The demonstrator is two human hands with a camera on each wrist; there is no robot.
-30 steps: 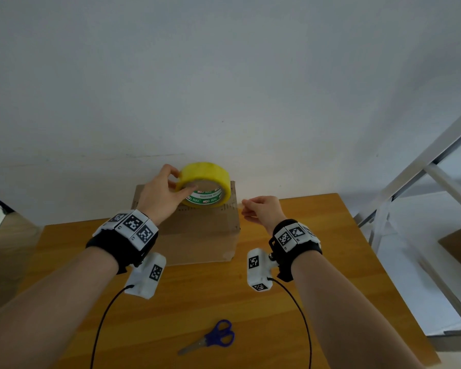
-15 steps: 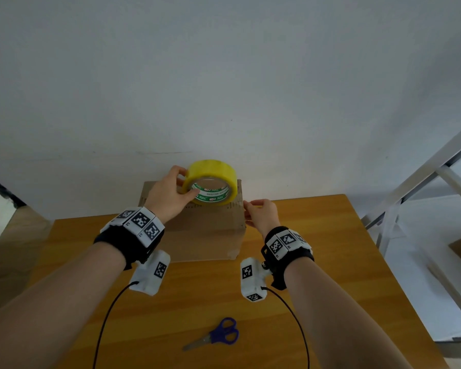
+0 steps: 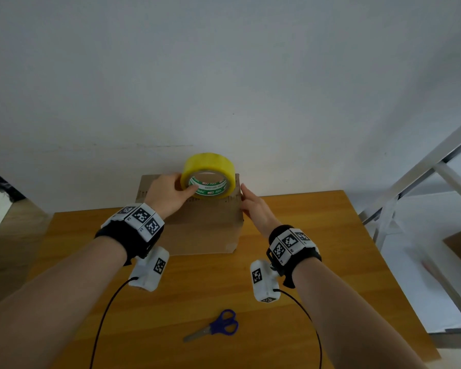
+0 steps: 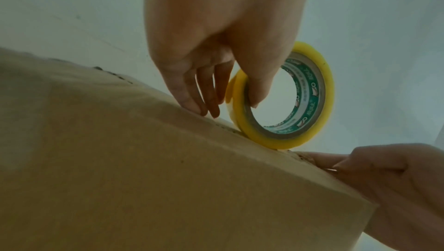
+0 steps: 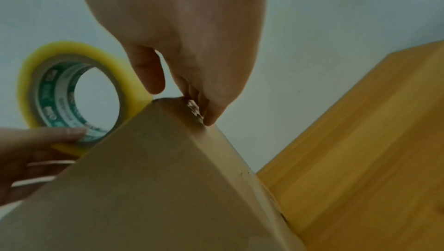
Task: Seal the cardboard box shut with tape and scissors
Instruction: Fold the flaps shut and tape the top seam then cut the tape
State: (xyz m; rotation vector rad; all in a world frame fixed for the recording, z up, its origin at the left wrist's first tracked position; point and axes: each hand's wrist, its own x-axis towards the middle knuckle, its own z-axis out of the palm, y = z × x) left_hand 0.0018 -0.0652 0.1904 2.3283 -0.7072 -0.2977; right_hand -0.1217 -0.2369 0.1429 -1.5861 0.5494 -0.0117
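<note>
Two grips: left hand round tape roll — green label unreadable — right hand straight-fingered on cardboard box.

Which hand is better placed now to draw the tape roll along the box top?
Probably left. The left hand grips the tape roll standing on the box; the right hand only touches the box's right edge.

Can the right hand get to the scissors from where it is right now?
Probably yes. The scissors lie uncovered on the table, nearer the person than the box. The right hand touches the box's right corner and would have to leave it.
</note>
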